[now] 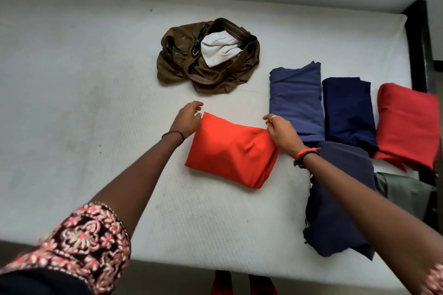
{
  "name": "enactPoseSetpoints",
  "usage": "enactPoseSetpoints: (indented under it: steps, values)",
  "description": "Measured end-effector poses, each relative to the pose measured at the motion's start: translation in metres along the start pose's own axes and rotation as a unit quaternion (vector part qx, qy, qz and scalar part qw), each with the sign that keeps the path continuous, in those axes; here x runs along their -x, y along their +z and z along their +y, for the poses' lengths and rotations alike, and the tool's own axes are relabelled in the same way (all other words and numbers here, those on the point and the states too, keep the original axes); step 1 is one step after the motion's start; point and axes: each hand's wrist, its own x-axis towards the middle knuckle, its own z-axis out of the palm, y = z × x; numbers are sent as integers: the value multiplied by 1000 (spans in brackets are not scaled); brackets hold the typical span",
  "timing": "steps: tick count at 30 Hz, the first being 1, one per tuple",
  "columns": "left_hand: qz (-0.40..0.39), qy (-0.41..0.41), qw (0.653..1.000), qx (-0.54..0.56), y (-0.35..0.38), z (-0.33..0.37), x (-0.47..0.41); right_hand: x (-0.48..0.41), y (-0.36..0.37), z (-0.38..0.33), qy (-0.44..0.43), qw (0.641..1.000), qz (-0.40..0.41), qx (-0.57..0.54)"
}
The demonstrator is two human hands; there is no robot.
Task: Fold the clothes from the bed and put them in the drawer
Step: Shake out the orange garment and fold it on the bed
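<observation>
Pinching orange cloth (230,151) by its far-right corner, right hand (281,133); left hand (188,118) at far-left corner, grip unclear

Folded orange garment (230,153) on white bed (96,79), crumpled olive trousers (208,55) beyond, row of folded garments (347,110) right

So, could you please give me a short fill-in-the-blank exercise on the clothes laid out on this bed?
1. The folded garment between the left hand and the right hand is ____ in colour.
2. A ____ cloth sits inside the crumpled brown garment.
3. The folded red garment lies to the ____ of the navy garment.

Missing words: orange; white; right.
</observation>
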Motion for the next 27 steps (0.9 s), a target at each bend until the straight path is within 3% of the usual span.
enactPoseSetpoints:
  steps: [2, 4, 7, 10, 14, 16, 18, 20, 22, 24, 27]
  values:
    - [101, -30, 994, 38, 17, -6, 20, 3, 7, -7, -78, 995, 61, 30]
    - [180, -19, 983, 23, 42, -8, 47, 8, 21, -16, -160, 982, 69, 66]
    - [187, 61, 976, -89, 85, -12, 82, 16, 48, -27, -213, 965, -46, 144]
    - [124, 78, 975, -169, 115, -22, 92, 14, 71, -27, -205, 956, -107, 178]
    - [83, 42, 981, -171, 122, -26, 91, -4, 75, -23, -171, 961, -128, 175]
    - [110, 48, 983, -136, 119, -26, 94, -16, 67, -20, -147, 968, -155, 132]
    - [176, -17, 983, -45, 118, -23, 103, -29, 54, -20, -106, 970, -199, 88]
    - [284, -146, 944, 80, 119, -13, 118, -42, 41, -24, -62, 968, -232, 70]
    - [346, -315, 846, 255, 130, -11, 126, -52, 33, -31, -28, 966, -251, 53]
    - [304, -413, 762, 395, 138, -6, 135, -56, 31, -36, 2, 962, -272, 23]
    - [163, -391, 711, 562, 149, 13, 143, -57, 36, -38, 27, 960, -280, 18]
